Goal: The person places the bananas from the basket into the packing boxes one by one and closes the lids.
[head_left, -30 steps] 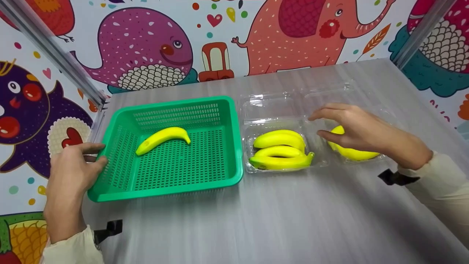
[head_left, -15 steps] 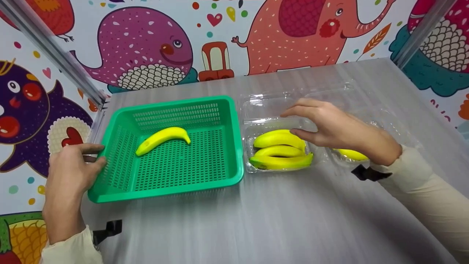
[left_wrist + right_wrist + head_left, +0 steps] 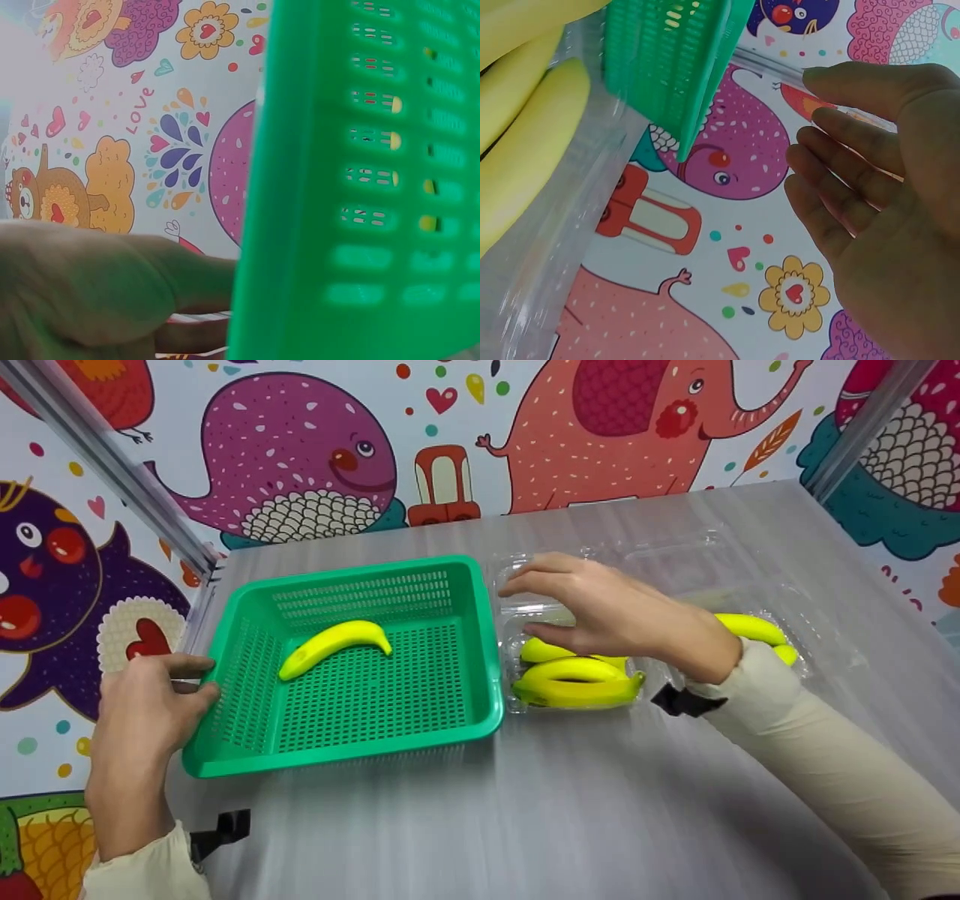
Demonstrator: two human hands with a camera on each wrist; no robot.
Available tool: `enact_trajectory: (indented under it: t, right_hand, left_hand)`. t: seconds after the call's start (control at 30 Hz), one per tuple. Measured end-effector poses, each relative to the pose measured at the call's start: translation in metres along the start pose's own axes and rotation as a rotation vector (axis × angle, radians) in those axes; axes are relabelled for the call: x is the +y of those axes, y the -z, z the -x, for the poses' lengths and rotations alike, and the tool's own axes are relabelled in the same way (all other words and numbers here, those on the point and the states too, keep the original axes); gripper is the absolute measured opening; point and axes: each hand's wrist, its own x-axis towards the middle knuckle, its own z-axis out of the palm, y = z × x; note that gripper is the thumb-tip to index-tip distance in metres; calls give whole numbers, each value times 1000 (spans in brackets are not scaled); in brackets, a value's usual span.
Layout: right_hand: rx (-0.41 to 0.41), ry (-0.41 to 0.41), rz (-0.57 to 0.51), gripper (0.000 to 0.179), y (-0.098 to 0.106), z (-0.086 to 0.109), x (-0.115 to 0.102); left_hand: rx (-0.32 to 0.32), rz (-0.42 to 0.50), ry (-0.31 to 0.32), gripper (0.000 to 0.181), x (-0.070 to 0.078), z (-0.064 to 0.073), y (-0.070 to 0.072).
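In the head view my left hand [image 3: 142, 727] touches the left rim of a green plastic basket [image 3: 337, 754]; its fingertips are hidden behind that rim in the left wrist view. One yellow banana [image 3: 334, 646] lies inside the basket. My right hand [image 3: 600, 604] hovers over the nearer clear plastic box [image 3: 517, 622], fingers spread and relaxed, holding nothing. Several bananas [image 3: 577, 690] lie in that box, partly covered by the hand. From the right wrist view, the palm [image 3: 915, 255] shows bare, with a gap between thumb and fingers.
A second clear box [image 3: 799, 652] with bananas [image 3: 750, 626] stands farther right, partly behind my right forearm. Both boxes have raised clear lids at the back. Printed cartoon walls [image 3: 300, 442] border the grey table [image 3: 450, 825] behind and at the left.
My right hand has moved left, from over the right box to over the left box, near the basket. My left hand has stayed at the basket's rim.
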Motion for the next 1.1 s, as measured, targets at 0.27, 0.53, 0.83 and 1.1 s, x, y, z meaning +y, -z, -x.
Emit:
enact_trajectory:
  t: [0.27,0.53,0.83,1.1]
  right_hand:
    - [-38,52,-61,48,-9,-37,-12]
    - [-82,93,-94,47,-22,-73,-31]
    - [-115,126,-71,47,-32,-98,-48]
    - [-141,163,-104,47,-46,-127,-60]
  left_hand:
    - [-21,-4,22,46,1,-1,1]
    - [-11,-17,40,47,3,1,-1]
    - [-16,-31,55,48,10,-1,-3]
    - [27,-24,26,45,5,2,-3]
